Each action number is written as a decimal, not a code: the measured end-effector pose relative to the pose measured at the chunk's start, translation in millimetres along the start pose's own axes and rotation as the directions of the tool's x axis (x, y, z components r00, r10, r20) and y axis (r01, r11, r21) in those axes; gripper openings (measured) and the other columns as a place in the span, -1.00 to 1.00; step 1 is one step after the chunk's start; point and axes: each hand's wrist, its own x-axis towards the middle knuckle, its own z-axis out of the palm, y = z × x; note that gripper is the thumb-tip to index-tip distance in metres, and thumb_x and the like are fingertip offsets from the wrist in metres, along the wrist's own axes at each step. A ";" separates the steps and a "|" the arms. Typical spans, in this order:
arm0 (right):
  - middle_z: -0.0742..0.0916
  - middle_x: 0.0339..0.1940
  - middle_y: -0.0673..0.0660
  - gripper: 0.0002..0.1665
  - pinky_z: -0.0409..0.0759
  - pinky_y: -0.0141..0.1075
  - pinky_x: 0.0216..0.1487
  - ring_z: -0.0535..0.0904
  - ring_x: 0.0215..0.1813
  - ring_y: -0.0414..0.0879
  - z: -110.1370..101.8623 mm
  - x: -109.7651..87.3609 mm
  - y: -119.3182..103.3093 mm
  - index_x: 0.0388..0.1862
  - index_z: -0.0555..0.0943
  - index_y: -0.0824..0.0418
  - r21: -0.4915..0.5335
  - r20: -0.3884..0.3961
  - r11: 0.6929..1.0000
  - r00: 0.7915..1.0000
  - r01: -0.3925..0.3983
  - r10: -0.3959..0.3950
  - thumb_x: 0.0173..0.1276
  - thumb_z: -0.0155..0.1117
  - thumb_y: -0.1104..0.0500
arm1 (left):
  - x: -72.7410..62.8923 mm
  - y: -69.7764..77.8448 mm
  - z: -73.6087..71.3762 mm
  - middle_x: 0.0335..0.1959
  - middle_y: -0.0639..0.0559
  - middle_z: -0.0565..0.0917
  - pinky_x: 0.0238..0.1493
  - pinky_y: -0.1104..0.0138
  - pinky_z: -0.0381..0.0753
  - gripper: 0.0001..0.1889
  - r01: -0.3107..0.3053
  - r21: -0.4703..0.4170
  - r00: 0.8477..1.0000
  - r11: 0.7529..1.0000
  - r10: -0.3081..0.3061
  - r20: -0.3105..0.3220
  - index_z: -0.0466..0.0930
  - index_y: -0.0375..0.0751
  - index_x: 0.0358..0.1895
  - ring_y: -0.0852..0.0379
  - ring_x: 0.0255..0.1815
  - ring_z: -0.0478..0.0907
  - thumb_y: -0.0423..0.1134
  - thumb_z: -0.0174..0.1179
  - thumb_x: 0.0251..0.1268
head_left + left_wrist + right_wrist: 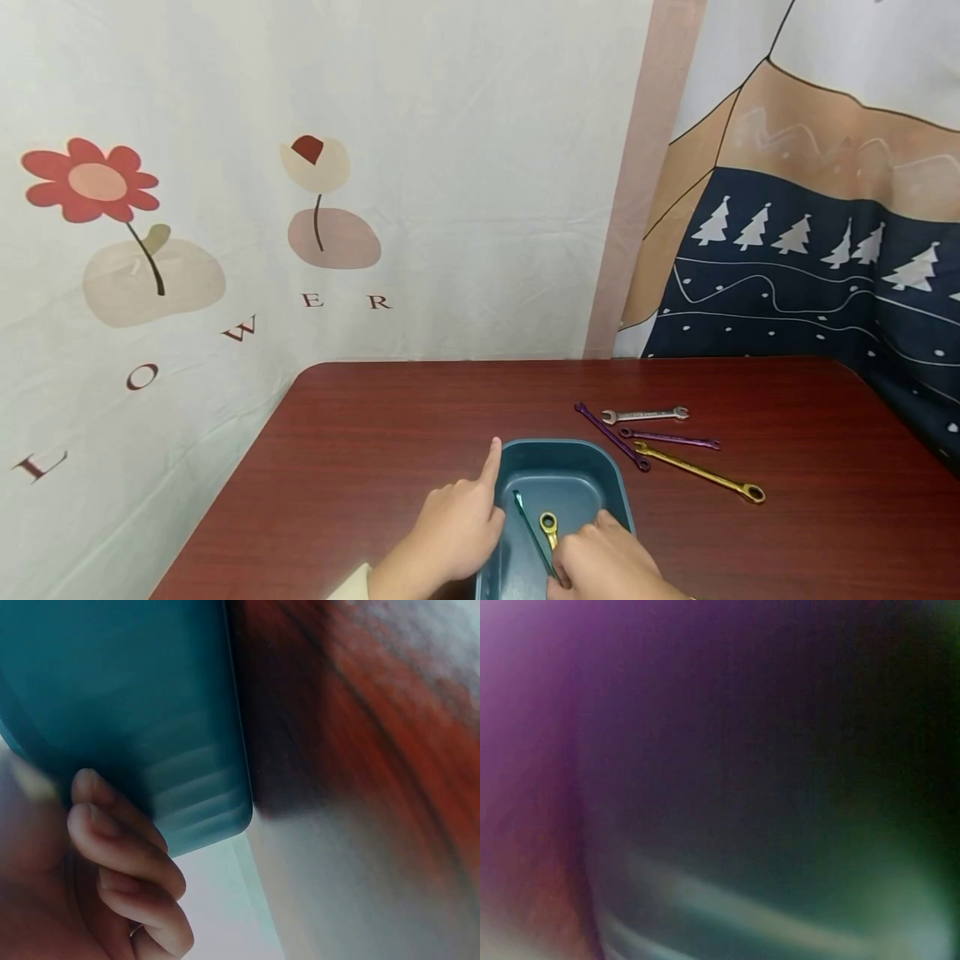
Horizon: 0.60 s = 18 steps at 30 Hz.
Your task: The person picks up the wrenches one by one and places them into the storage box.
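Watching remotely, head view. Tray (558, 458) stands on desk (375, 433), running out of frame on the near side. Inside it: green wrench (536, 534) on a diagonal, gold ring wrench (551, 535) just right of it, lower part hidden under right hand (607, 558). I cannot tell whether those fingers pinch anything; the right wrist view is too dark and blurred. Left hand (453, 521) grips the tray's left wall, index finger straight, the others curled.

Step, as I judge it: handling wrenches inside the tray. I'd keep the left grip firm so the tray does not slide, and work the gold wrench without dragging the green one.

Edges: right wall sits close beside the right hand, so I'd lift above the rim before moving sideways. Silver wrench (645, 415), long purple wrench (612, 437), short purple wrench (670, 437) and long gold wrench (697, 472) crowd the desk beyond the tray's far-right corner. Widest room: between tray and the desk's left edge.
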 end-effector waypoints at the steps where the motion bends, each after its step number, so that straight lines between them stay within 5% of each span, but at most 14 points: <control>1: 0.29 -0.92 -0.24 -0.47 0.19 -0.32 -0.35 0.19 -0.75 -0.32 -0.1 0.0 0.2 -0.92 0.44 0.01 -0.001 0.009 1.000 1.000 -0.001 0.001 0.19 0.39 0.01 | 0.0 -0.1 0.1 -0.83 0.15 0.37 -0.73 0.28 0.16 -0.14 0.000 0.001 1.000 1.000 0.000 0.000 -0.11 -0.11 0.64 0.16 -0.82 0.22 -0.16 0.10 0.33; 18: 0.29 -0.90 -0.22 -0.45 0.23 -0.29 -0.37 0.24 -0.74 -0.32 1.2 0.6 0.9 -0.88 0.48 -0.01 -0.070 0.065 0.997 0.998 0.031 -0.027 0.28 0.36 -0.06 | -1.3 -0.2 -0.2 -0.83 0.15 0.37 -0.75 0.31 0.14 -0.14 0.000 -0.004 1.000 1.000 0.000 0.005 -0.13 -0.06 0.64 0.17 -0.83 0.21 -0.16 0.11 0.35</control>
